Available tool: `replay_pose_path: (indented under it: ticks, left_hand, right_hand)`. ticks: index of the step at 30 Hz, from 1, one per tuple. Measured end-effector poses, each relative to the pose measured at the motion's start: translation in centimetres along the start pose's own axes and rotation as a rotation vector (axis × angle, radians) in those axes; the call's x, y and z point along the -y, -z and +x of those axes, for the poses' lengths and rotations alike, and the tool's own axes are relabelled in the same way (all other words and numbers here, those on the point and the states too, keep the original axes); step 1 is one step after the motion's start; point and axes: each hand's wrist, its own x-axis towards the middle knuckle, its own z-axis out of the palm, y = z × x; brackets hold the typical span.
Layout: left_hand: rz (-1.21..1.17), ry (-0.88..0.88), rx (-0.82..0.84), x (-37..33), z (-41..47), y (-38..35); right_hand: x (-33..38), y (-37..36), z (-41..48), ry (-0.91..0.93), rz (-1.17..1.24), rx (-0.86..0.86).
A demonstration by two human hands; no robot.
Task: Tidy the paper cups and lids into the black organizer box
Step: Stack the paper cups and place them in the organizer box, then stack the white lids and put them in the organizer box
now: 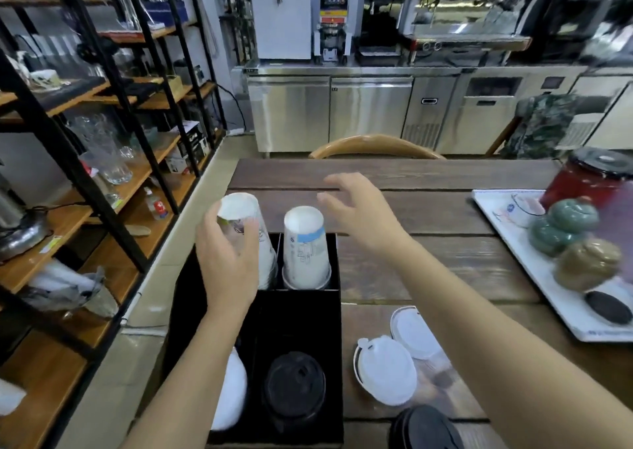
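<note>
1. The left hand (pixel 227 260) has its fingers (pixel 251 232) wrapped around a stack of upside-down paper cups (pixel 245 222). The stack stands in the back left slot of the black organizer box (pixel 301 311).
2. The right hand (pixel 363 215) is up in the air over the desk (pixel 428 243). Its fingers (pixel 330 202) are spread wide and hold nothing. It is just beside a second upside-down paper cup (pixel 305 243).
3. That second cup has a blue band and stands in the back right slot of the box, next to the stack.
4. In the front of the box there is a black lid (pixel 294 385) in the right slot and a white lid (pixel 231 394) in the left slot.
5. The box sits at the left edge of the wooden desk.
6. Two white lids (pixel 385 370) lie on the desk just to the right of the box. They overlap a little.
7. Another black lid (pixel 424 428) lies at the near edge of the desk.
8. A white tray (pixel 534 267) sits far to the right with small green and brown pots (pixel 575 239) and a red can (pixel 585 178).
</note>
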Motion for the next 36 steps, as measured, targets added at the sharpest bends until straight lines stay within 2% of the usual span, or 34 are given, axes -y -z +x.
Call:
replay_pose_path:
  ticks: [3,5,7,10,12,16,18,22,28,31,36]
  left_hand:
    - [0.185,-0.270,0.133,-2.0,-4.4,-1.6]
    - [0.245,-0.388,0.208,-2.5,-7.3,-3.1]
    - [0.177,-0.262,0.405,-2.3,-10.2,-4.7]
    - [0.161,0.031,0.787,-0.5,-15.4,-7.7]
    - [0.149,0.238,0.911,0.6,-18.4,-9.3]
    - [0.325,0.398,0.850,2.8,-21.1,-11.0]
    - [0.368,0.464,0.774,3.4,-21.5,-11.2]
    - [0.298,0.555,0.680,3.6,-21.5,-11.6]
    - [0.031,0.706,0.584,3.9,-21.0,-11.8]
    - [-0.057,0.785,0.479,4.0,-20.8,-11.8]
    - [-0.123,0.899,0.394,3.5,-20.6,-12.1]
  right_hand:
    - [-4.4,0.4,-3.4,-0.083,-0.125,-0.127]
    - [-7.2,0.1,-5.8,-0.149,-0.188,-0.106]
    - [-9.8,-0.6,-8.3,-0.198,-0.229,-0.053]
    - [-12.7,-1.7,-11.9,-0.224,-0.300,0.087]
    - [-14.0,-2.3,-13.8,-0.232,-0.288,0.203]
    - [-15.6,-3.3,-16.6,-0.261,-0.292,0.451]
    - [-16.1,-3.5,-17.3,-0.309,-0.330,0.512]
    - [-16.5,-3.9,-18.1,-0.394,-0.263,0.435]
    - [-17.4,-3.9,-17.9,-0.585,-0.093,0.336]
    - [-17.8,-3.9,-17.9,-0.624,-0.049,0.318]
    - [-18.2,-3.3,-17.6,-0.714,0.280,0.278]
